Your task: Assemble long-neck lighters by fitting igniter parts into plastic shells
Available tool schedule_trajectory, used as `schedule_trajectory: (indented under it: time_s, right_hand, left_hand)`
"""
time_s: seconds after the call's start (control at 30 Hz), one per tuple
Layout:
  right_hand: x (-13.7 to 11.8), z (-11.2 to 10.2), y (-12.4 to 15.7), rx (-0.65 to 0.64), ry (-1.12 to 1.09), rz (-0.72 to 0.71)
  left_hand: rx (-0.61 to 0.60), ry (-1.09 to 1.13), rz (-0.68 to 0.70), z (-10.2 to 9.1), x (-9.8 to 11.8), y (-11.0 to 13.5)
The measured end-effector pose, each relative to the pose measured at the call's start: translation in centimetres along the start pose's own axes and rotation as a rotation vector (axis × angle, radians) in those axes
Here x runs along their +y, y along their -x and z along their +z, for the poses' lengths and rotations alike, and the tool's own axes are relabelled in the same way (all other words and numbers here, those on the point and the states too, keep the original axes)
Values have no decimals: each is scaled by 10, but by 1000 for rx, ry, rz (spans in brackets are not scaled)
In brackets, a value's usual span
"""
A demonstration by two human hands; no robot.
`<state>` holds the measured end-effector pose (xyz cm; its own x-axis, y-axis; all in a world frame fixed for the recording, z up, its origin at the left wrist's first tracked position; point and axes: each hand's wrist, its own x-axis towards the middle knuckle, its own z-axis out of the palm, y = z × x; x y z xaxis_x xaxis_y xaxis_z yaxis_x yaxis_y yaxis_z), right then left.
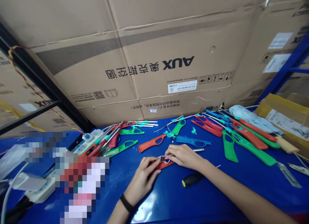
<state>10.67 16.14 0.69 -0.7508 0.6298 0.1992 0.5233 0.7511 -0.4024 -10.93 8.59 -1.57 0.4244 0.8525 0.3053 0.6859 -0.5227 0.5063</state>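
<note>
My left hand (pixel 143 175) and my right hand (pixel 183 156) rest on the blue table (pixel 169 198), both closed on one red lighter handle shell (pixel 165 164) that lies flat between them. The left hand's fingers pinch its near end. The right hand's fingers curl over its far end, where thin white wires (pixel 164 158) show. A metal tube (pixel 198 150) sticks out to the right from under the right hand. A black screwdriver handle with a yellow end (pixel 191 180) lies just below my right forearm.
Several red, green, blue and orange lighter shells lie across the table, with a heap at the right (pixel 241 137) and another at the left (pixel 108 142). A white power strip (pixel 89 138) sits left. Cardboard boxes (pixel 154 56) wall the back. A blue rack post (pixel 285 69) stands right.
</note>
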Motion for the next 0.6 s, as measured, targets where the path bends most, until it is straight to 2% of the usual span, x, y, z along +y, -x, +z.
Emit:
schedule_trajectory:
  time_s: [0.23,0.6]
  right_hand:
    - [-2,0,-1,-53,64,41]
    - [-4,-8,5,9,-125,63]
  left_hand:
    - [-17,-130,26,-1,5,-2]
    - [7,-253,56,-2,4,-2]
